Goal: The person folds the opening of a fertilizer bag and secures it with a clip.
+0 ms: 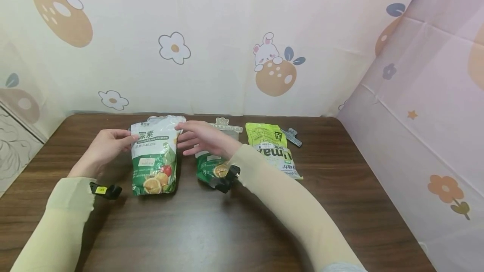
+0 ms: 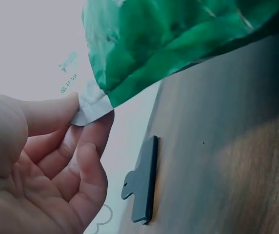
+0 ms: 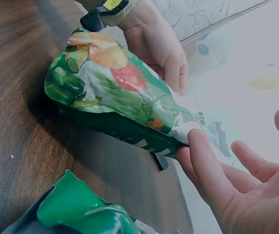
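A green and white fertiliser bag (image 1: 155, 158), printed with fruit, stands upright at the left of the table. My left hand (image 1: 106, 146) pinches the bag's upper left edge between thumb and fingers, as the left wrist view shows. On its other side is my right hand (image 1: 204, 137). In the right wrist view its fingertips (image 3: 198, 141) touch the bag's upper right edge, with the thumb held apart. Partly hidden by the right hand and wrist, a second green bag (image 1: 206, 171) lies on the table.
Right of the second bag lies a yellow-green bag (image 1: 270, 142), with a grey clip (image 1: 293, 137) beside it. A pale clip (image 1: 228, 127) is at the second bag's top. Behind the held bag, a dark clip (image 2: 144, 185) shows. A patterned curtain (image 1: 219, 20) hangs along the table's back edge.
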Action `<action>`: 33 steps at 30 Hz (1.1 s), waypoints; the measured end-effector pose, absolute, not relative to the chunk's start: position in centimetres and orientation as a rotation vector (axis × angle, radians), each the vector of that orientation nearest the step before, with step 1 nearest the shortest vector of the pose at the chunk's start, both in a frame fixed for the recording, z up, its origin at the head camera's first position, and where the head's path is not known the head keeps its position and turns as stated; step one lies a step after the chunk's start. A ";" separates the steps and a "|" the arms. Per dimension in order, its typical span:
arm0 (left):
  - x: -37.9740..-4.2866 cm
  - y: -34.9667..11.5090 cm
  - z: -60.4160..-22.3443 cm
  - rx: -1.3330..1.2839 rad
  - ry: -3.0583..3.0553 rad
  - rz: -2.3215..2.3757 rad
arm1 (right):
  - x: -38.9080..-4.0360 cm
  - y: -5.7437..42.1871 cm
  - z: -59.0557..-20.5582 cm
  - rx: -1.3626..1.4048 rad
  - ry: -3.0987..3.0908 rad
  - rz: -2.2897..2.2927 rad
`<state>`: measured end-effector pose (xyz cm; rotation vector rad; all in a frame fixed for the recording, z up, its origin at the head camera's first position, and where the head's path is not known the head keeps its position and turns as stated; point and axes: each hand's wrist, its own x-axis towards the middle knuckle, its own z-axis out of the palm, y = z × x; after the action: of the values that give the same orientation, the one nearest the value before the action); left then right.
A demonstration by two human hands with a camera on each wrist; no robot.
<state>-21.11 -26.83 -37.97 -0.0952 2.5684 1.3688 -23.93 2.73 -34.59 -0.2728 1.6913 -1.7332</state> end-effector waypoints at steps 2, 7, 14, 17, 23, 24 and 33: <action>-21.0 -26.8 -37.8 -0.093 2.571 1.373 | -23.8 2.9 -34.5 -0.286 1.690 -1.730; -20.7 -26.8 -37.4 -0.063 2.584 1.378 | -23.5 3.2 -34.4 -0.278 1.673 -1.734; -20.5 -26.8 -37.0 -0.011 2.615 1.400 | -23.2 3.7 -34.5 -0.265 1.658 -1.771; -20.5 -26.7 -36.7 0.013 2.641 1.405 | -23.0 3.9 -34.4 -0.275 1.660 -1.779; -20.2 -26.6 -35.9 0.054 2.722 1.389 | -22.6 4.4 -33.8 -0.340 1.673 -1.776; -20.2 -26.5 -35.8 0.060 2.727 1.388 | -22.5 4.4 -33.7 -0.350 1.676 -1.774; -19.7 -26.6 -35.2 0.093 2.745 1.476 | -22.0 4.7 -32.8 -0.402 1.699 -1.790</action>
<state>-19.71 -26.58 -35.20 0.0934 2.7451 1.4763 -21.98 4.72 -32.84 -0.4018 1.6992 -1.7901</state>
